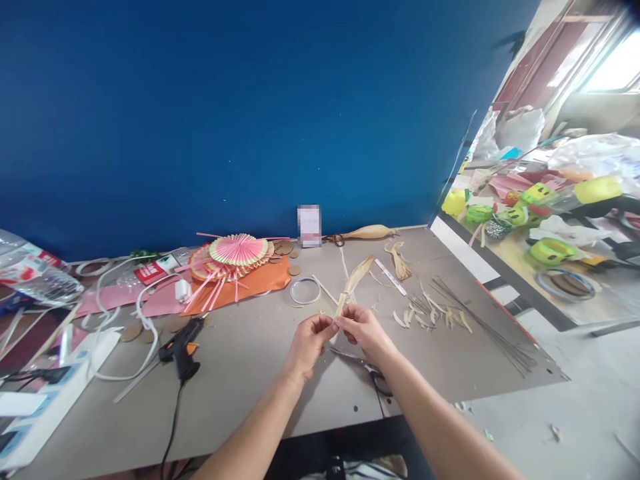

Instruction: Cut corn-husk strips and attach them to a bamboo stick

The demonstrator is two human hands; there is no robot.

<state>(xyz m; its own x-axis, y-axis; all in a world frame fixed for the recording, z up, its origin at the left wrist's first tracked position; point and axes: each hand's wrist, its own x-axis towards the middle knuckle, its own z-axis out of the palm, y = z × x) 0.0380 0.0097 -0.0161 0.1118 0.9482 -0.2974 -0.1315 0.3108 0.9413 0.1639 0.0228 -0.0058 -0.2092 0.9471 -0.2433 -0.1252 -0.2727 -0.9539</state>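
My left hand (315,340) and my right hand (363,327) meet above the front of the table. Both have thumb and fingers pinched on a narrow pale strip of dried husk (341,307). Just beyond it is a wider dried husk leaf (361,272); whether the two are joined I cannot tell. Scissors (382,383) lie partly hidden beneath my right wrist. Small curled husk pieces (413,315) and thin wires (480,323) are spread to the right. A bunched husk (399,260) rests farther back.
On the left are a black glue gun (181,347), a white power strip (65,393) with cables, and a plastic bottle (35,270). Pink paper fans (237,252) lie on orange sheet (265,283). A tape roll (305,291) sits mid-table. A blue panel (250,120) stands behind.
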